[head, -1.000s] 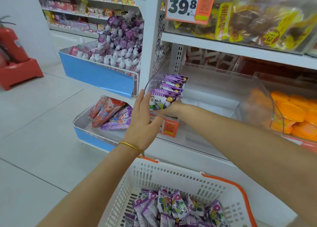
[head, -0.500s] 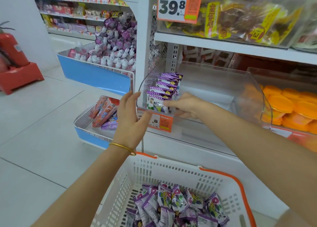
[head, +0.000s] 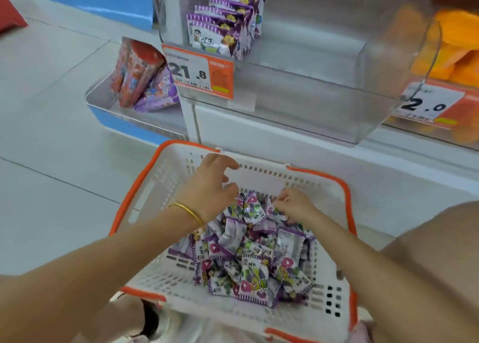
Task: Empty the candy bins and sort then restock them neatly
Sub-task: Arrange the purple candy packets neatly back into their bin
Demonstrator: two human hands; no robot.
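One neat row (head: 223, 28) stands in the bin (head: 324, 91), upper frame; most packets (head: 248, 259) lie in the basket (head: 168, 272). The right hand (head: 294, 206) pinches one; the left hand (head: 207, 187) hangs relaxed, empty.

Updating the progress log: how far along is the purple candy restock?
Done: one neat upright row of purple packets at the left of the clear bin. In hand: right hand pinches a packet from the pile in the basket; left hand hovers open. Left: the loose pile, and most of the bin is bare.
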